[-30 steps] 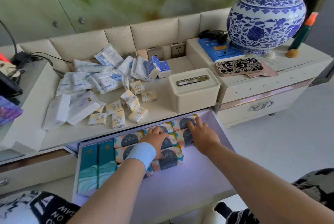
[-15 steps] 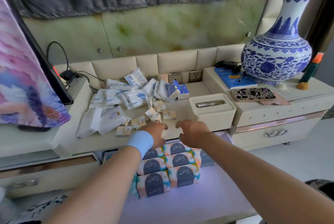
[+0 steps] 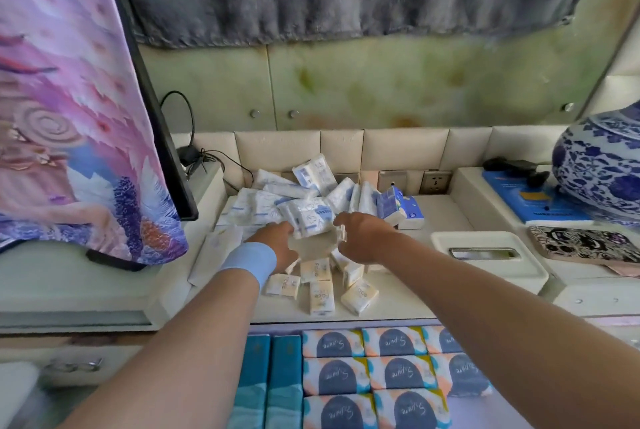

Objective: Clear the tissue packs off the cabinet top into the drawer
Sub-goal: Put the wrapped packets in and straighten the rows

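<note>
Reaching over the cabinet top (image 3: 450,210) now, you have both hands up at the heap of white-and-blue tissue packs (image 3: 277,200), which lies at twelve o'clock from your wrists, hard against the padded back panel. Your left hand (image 3: 277,243), with the blue wristband (image 3: 249,262) behind it, sits at nine o'clock of one white pack (image 3: 313,221), its fingers curled at that edge. Your right hand (image 3: 363,238) is at three o'clock of the same pack, fingers bent in towards it. Blur smears the fingertips on both sides, so I cannot tell whether either hand actually grips the pack or only touches it.

Just at six o'clock from your hands, small cream packs (image 3: 322,290) lie scattered near the front edge, some partly under your palms. Two blue-printed packs (image 3: 398,207) stand at two o'clock of the right hand. A white tissue box (image 3: 485,255) sits at three o'clock, and the blue-and-white vase (image 3: 602,172) beyond it.

Down at six o'clock the drawer (image 3: 464,414) is open beneath your forearms, with orange-and-navy packs (image 3: 394,373) in rows and teal packs (image 3: 270,387) at their nine o'clock
</note>
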A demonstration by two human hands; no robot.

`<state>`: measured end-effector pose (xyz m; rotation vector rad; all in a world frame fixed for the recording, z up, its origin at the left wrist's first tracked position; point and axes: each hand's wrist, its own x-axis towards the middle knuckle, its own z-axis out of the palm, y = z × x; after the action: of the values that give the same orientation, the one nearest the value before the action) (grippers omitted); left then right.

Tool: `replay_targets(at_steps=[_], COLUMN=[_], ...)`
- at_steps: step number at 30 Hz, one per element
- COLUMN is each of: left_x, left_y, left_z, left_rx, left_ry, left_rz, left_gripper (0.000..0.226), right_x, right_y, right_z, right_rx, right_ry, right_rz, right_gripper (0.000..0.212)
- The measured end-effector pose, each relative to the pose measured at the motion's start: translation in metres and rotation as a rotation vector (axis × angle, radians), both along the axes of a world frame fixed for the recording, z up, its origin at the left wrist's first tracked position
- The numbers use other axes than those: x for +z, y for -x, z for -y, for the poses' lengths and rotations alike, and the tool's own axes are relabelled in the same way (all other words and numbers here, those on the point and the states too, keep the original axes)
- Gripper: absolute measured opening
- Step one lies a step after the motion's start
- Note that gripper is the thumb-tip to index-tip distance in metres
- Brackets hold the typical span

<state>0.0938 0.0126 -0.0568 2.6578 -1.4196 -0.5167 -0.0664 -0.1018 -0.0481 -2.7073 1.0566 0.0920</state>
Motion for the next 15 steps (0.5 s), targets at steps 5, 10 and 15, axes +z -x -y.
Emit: replay_targets(at_steps=[5,10,15], left_x=[-0.027,-0.040,-0.044], left_y=[-0.030,-0.052,-0.065], left_z=[0.040,0.069,0.089], left_rx=[0.098,0.216,0.273], left_ry=[0.015,0.075,0.447], left_rz=[0.023,-0.104,-0.586], left_gripper=[0.059,0.062,0.044], right_x=[-0.030,-0.059,-0.083], right_y=[-0.054,-0.096,-0.121], right_z=[0.026,0.043,0.052], right_rx=[0.013,0.023,-0.049], right_ry=[0.087,0.167,0.234], right_rz=[-0.042,-0.036,0.001], right_gripper=[0.070,0.075,0.086])
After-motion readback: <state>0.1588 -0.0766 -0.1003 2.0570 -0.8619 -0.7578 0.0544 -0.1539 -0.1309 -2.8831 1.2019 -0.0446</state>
